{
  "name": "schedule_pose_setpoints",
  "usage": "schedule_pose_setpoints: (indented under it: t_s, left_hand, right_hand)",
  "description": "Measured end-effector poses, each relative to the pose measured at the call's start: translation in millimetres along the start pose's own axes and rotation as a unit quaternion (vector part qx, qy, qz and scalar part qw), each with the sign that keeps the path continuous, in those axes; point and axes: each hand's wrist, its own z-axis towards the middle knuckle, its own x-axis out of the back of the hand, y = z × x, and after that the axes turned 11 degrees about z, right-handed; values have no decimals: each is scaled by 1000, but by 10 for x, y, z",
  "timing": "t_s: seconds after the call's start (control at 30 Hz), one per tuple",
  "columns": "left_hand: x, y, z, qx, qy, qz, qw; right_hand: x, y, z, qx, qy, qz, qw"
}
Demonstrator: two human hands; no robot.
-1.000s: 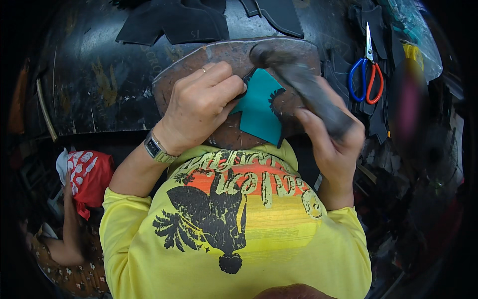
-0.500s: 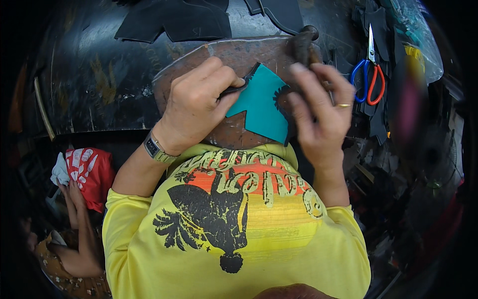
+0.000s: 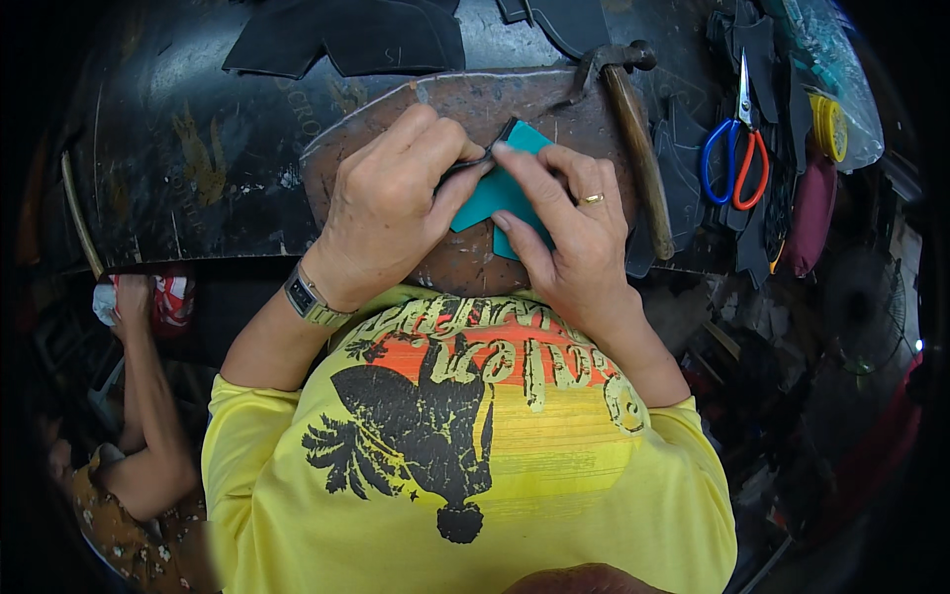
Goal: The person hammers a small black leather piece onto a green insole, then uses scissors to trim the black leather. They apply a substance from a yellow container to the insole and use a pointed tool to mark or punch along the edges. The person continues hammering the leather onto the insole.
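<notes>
A teal cut piece (image 3: pixel 482 205) with a black edge is held over a brown, worn work board (image 3: pixel 341 148). My left hand (image 3: pixel 396 193) is closed, its thumb and forefinger pinching the black edge at the upper left. From the other side, my right hand (image 3: pixel 574 223) presses its forefinger on that same edge, close to the left fingertips. The right thumb rests lower on the teal face, and this hand covers much of the piece's right part. A hammer (image 3: pixel 636 148) with a wooden handle lies on the board just right of my right hand.
Black cut pieces (image 3: pixel 346 40) lie at the back of the dark table (image 3: pixel 237 109). Scissors (image 3: pixel 737 139) with blue and red handles lie at the right, near a yellow roll (image 3: pixel 829 129) and a clear plastic bag (image 3: pixel 841 79). Another person's arm (image 3: pixel 148 416) holds a red-and-white bundle at lower left.
My right hand has let go of the hammer, now lying on the board, and moved left onto the teal piece. My left hand stays put. The other person's red-and-white bundle has moved up.
</notes>
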Motion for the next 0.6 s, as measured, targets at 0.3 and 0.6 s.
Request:
schedule_pose_setpoints:
  t_s: [0.3,0.6]
  left_hand:
    - [210,-16,75,-2,-66,2,998]
    - [592,-115,273,-146,-138,149,968]
  right_hand:
    - [2,-20,10,12,-41,-61,997]
    - [21,-69,31,41,-74,-113,990]
